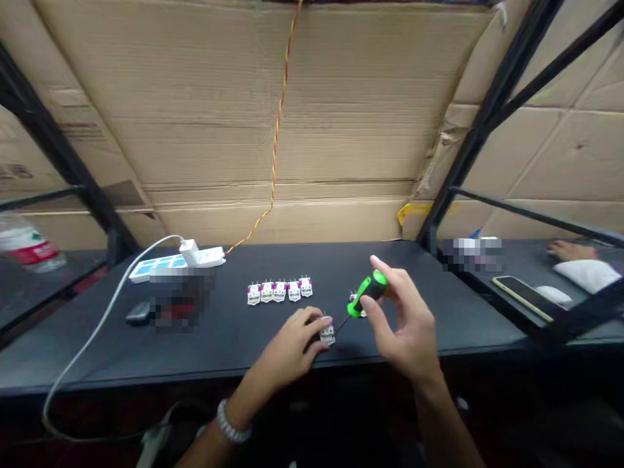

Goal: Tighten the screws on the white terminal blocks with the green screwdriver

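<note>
The left hand [292,348] pinned a small part [327,333] to the table [219,344]; the right hand [404,325] gripped a screwdriver [370,291], tip at the part. A slipped tip could likely jab a finger — or flick the part away.

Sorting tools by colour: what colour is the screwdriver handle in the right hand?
Bright green and black; the screwdriver handle shows best in the head view.

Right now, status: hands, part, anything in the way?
Left hand pins white connector to table. Right hand grips green screwdriver, tip by connector. Row of five connectors behind, apart.
</note>
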Tool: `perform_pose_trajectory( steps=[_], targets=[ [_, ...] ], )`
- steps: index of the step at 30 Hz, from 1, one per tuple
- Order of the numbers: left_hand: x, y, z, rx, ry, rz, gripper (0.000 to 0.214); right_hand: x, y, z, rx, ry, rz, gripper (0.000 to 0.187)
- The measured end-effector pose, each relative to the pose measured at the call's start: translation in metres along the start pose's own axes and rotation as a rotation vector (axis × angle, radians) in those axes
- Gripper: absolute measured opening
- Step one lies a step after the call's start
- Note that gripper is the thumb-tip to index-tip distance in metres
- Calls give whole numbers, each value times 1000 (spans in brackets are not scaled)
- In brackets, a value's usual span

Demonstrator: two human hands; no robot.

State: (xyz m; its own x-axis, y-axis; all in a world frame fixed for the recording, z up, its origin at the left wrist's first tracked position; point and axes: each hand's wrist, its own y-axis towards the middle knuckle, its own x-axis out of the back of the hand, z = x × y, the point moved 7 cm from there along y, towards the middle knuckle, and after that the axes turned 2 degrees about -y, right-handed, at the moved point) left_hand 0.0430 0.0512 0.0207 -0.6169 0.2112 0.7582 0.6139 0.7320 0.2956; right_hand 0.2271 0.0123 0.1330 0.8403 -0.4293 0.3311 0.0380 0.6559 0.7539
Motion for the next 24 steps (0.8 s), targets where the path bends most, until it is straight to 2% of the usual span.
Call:
perform_pose_trajectory(
  steps=[8, 13, 19, 24],
  targets=[
    [0, 1, -4, -12, 21, -19, 38, -1, -1, 1, -4, 5, 15, 57],
    [2, 1, -5, -25, 24, -37, 38, -7, -5, 2, -7, 165, 90, 57],
    [2, 0, -9, -48, 3, -12, 31, -4, -3, 4, 18, 12, 18, 55],
    [3, 1, -10, -35, -8, -5, 25, -6, -3, 1, -10, 163, 114, 56]
  ],
)
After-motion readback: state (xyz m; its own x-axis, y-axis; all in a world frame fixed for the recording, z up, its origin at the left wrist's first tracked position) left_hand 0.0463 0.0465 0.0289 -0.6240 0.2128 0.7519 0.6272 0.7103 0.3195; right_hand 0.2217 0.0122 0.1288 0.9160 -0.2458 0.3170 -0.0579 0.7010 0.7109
